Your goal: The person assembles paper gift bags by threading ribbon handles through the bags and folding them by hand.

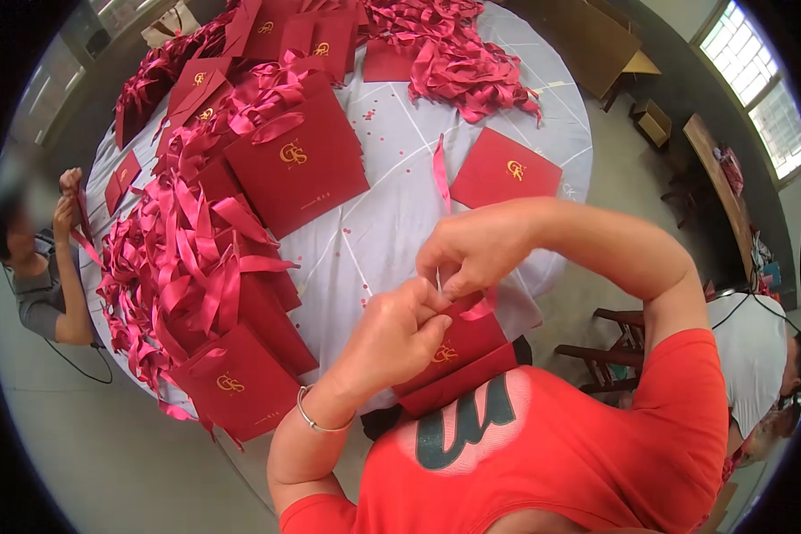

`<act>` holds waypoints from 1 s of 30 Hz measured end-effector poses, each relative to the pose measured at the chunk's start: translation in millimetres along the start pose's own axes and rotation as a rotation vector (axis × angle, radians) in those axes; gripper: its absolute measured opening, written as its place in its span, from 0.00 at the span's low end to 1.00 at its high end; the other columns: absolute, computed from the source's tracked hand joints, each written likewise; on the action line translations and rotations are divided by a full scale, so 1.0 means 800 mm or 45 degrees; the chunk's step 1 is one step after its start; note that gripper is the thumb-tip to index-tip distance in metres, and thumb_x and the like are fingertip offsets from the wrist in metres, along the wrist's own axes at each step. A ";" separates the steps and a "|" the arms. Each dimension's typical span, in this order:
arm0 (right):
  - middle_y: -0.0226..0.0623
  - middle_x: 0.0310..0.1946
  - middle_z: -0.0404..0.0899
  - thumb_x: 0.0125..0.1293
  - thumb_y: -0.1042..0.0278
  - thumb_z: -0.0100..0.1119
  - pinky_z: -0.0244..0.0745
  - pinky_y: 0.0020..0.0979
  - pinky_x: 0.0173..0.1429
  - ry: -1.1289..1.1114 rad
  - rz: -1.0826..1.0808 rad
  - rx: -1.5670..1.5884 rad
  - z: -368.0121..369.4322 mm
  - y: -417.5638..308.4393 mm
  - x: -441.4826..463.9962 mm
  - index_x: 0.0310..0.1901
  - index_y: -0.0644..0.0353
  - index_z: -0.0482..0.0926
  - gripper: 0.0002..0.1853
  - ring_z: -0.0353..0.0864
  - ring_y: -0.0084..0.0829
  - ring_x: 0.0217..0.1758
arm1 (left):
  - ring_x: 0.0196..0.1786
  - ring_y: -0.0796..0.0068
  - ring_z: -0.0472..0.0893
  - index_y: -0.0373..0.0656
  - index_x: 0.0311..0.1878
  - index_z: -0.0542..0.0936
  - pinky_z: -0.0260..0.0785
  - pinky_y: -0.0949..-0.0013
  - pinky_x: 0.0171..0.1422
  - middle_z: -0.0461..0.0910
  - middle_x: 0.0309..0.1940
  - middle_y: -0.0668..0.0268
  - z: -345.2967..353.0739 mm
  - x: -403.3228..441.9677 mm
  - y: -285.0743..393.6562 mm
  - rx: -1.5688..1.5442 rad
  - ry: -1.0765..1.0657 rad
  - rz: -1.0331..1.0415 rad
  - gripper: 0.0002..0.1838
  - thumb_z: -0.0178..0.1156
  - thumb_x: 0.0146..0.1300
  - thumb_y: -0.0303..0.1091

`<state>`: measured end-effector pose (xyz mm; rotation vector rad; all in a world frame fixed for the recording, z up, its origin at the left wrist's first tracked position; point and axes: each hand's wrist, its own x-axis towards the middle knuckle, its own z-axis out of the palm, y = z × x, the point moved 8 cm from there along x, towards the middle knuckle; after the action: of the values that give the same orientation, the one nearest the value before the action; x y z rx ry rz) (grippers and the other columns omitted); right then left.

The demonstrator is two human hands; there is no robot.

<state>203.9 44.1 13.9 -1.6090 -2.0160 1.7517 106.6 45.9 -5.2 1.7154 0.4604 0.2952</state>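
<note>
A red paper gift bag (pixel 458 347) with a gold logo lies against my body at the table's edge. Above its upper edge, my left hand (pixel 396 329), a bracelet on its wrist, meets my right hand (pixel 481 254). The fingers of both are closed in a pinch, nearly touching. A thin, pale strip shows between the fingertips, too small to name. Just below my right hand, a pink ribbon (pixel 481 308) lies over the bag. Beyond my right hand is another flat red bag (pixel 507 167), with a loose ribbon (pixel 440 169) beside it.
Stacked red bags with ribbon handles (pixel 182 258) crowd the left of the round, white-covered table (pixel 387 218). Loose ribbons (pixel 463 67) are heaped at the back. One person (pixel 40 276) sits at left holding a ribbon; another person (pixel 752 356) is at right, near wooden stools (pixel 618 343).
</note>
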 end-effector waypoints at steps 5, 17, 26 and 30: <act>0.27 0.35 0.83 0.64 0.72 0.65 0.72 0.24 0.39 -0.345 0.027 0.433 0.020 0.035 0.027 0.49 0.67 0.79 0.13 0.78 0.17 0.36 | 0.23 0.91 0.67 0.36 0.38 0.73 0.58 0.77 0.25 0.73 0.16 0.74 -0.001 -0.004 0.019 0.116 0.023 0.034 0.06 0.62 0.62 0.19; 0.41 0.28 0.81 0.54 0.83 0.49 0.75 0.33 0.38 0.518 -0.085 0.023 -0.032 0.035 0.039 0.39 0.67 0.77 0.11 0.80 0.28 0.35 | 0.23 0.91 0.66 0.35 0.39 0.74 0.57 0.76 0.25 0.72 0.17 0.74 0.002 0.001 0.007 0.048 -0.010 0.088 0.05 0.60 0.63 0.19; 0.44 0.40 0.84 0.62 0.67 0.65 0.77 0.38 0.51 1.133 -0.348 -0.157 -0.057 0.019 -0.031 0.46 0.63 0.80 0.13 0.82 0.42 0.43 | 0.23 0.92 0.64 0.35 0.38 0.74 0.54 0.77 0.24 0.70 0.19 0.77 0.001 0.009 -0.020 -0.026 -0.021 -0.236 0.04 0.60 0.65 0.21; 0.40 0.49 0.82 0.55 0.65 0.72 0.69 0.44 0.64 0.772 -0.602 -0.409 -0.016 0.020 -0.065 0.39 0.58 0.83 0.12 0.76 0.44 0.59 | 0.24 0.91 0.65 0.36 0.36 0.74 0.54 0.77 0.23 0.70 0.19 0.77 -0.002 0.010 -0.011 0.114 0.015 -0.186 0.05 0.62 0.64 0.22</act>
<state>246.5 15.0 36.0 -1.3362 -2.1617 0.7029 112.0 52.3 -14.0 1.7572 0.6123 0.1819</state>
